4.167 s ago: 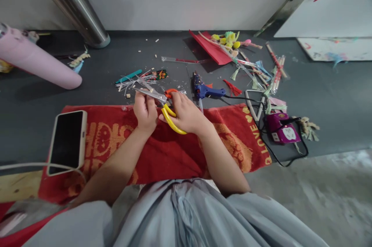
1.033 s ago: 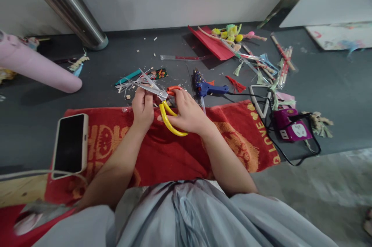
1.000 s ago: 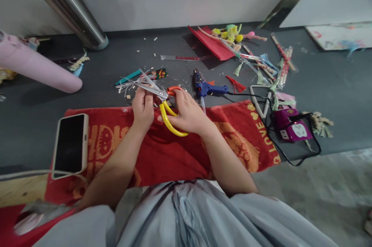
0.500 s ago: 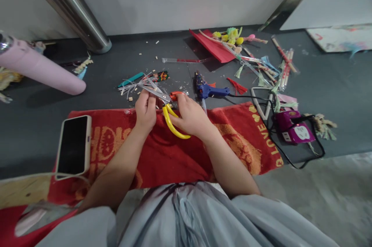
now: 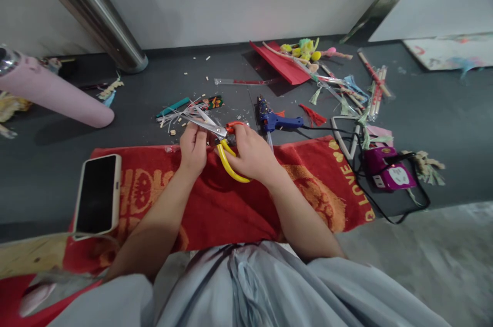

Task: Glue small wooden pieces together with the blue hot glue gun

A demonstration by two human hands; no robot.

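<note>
The right hand point(image 5: 252, 155) grips the scissors point(image 5: 221, 139) by their yellow and orange handles, and the silver blades stand a little apart, pointing away to the left. The left hand point(image 5: 193, 147) is closed in a pinch, holding something thin right at the blades, but it is too small to tell what it is. Both hands sit over the far edge of a red towel point(image 5: 215, 204) that lies on the dark table point(image 5: 442, 116). Just past the blades is a little heap of pale cut strips point(image 5: 177, 114), with a teal stick among them. A blue glue gun point(image 5: 275, 120) lies just beside the right hand, on the table. A phone point(image 5: 97, 194) rests on the left end of the towel, screen up. Far to the left lies a pink roll point(image 5: 54, 96). A purple plug box point(image 5: 389, 173) with a black cord sits off to the right, near a mess of bright sticks and tassels point(image 5: 346, 88).
</note>
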